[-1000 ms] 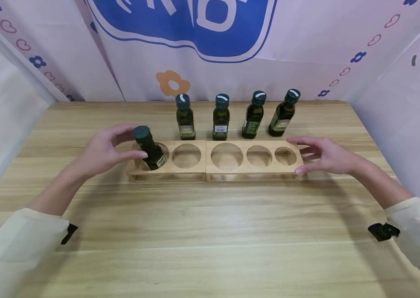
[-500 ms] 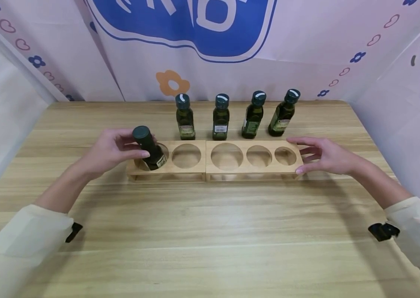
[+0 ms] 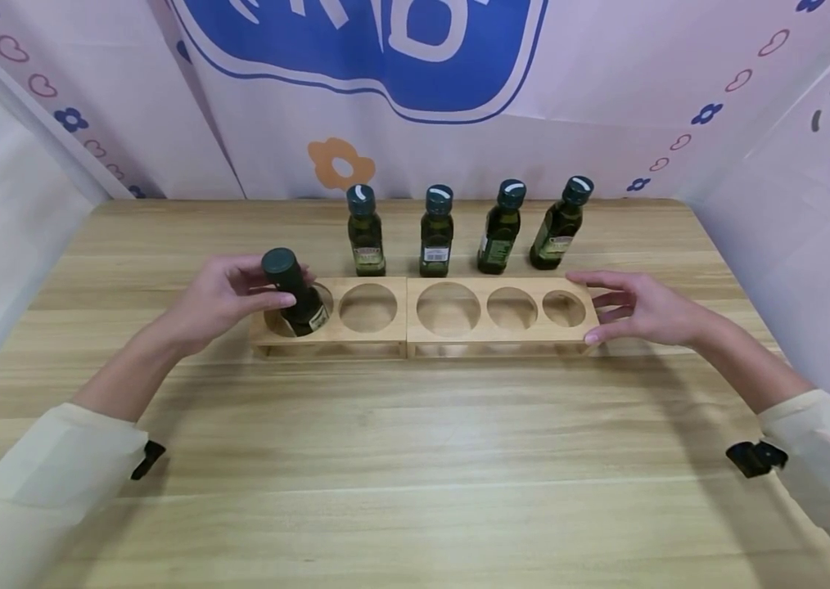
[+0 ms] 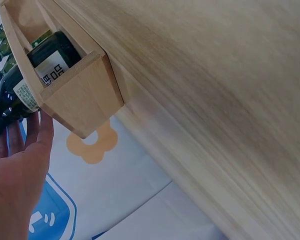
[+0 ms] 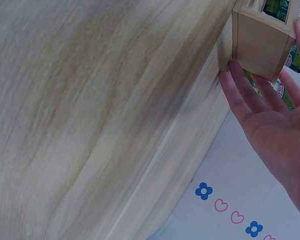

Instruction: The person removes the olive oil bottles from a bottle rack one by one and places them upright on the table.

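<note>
A long wooden rack (image 3: 484, 334) with a row of round holes sits on the table. In its leftmost hole a dark green olive oil bottle (image 3: 304, 316) leans slightly left, its green cap up. My left hand (image 3: 212, 301) holds this bottle by the neck, thumb in front and fingers behind. From the left wrist view, the bottle's labelled body (image 4: 52, 65) shows inside the rack's open frame. At the other end, my right hand (image 3: 639, 311) grips the rack, thumb on the front corner and index finger at the back corner. The right wrist view shows fingers close around the rack's end panel (image 5: 260, 42).
Several more olive oil bottles stand upright behind the rack, from a left one (image 3: 367, 241) to a right one (image 3: 558, 229). A printed cloth backdrop (image 3: 606, 82) rises at the table's (image 3: 400, 458) far edge, with white side walls left and right.
My left hand has shifted slightly right and its fingers have closed in around the bottle's neck. The bottle, the rack and my right hand stay in place.
</note>
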Tool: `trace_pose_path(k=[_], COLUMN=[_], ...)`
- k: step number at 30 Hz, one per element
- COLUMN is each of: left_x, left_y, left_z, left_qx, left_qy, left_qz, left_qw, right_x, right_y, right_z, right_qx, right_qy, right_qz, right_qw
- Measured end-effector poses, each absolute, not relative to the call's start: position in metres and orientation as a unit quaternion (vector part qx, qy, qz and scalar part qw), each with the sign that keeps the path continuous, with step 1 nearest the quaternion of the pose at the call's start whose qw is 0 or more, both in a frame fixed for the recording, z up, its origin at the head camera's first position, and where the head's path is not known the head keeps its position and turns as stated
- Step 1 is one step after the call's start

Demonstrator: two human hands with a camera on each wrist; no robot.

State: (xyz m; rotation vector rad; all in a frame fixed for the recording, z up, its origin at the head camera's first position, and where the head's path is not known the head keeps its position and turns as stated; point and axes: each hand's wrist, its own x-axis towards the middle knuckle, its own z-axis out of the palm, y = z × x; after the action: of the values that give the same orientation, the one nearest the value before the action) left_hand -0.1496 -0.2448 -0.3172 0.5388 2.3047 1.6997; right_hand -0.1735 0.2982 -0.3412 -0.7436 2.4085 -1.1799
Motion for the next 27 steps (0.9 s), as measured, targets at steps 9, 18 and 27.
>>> trace_pose_path(k=[9, 18, 27], left_x=[-0.1506, -0.1509, -0.1501], left_y=[-0.2448, -0.2442, -0.2429], left_z=[-0.3173, -0.3182, -0.3196], left_qx=[0.184, 0.178, 0.177], left_qy=[0.771, 0.768, 0.758], left_qz=[0.599, 0.605, 0.619], left_qw=[0.111, 0.112, 0.108], right_x=[-0.173, -0.173, -0.1727], right_y=[0.2978, 0.2977, 0.2983], right_z=[-0.34, -0.3397, -0.339], right_qx=[-0.258, -0.248, -0.244], right_qy=[0.852, 0.851, 0.851], right_qz=[-0.419, -0.422, -0.422], right_qw=[0.181, 0.189, 0.196])
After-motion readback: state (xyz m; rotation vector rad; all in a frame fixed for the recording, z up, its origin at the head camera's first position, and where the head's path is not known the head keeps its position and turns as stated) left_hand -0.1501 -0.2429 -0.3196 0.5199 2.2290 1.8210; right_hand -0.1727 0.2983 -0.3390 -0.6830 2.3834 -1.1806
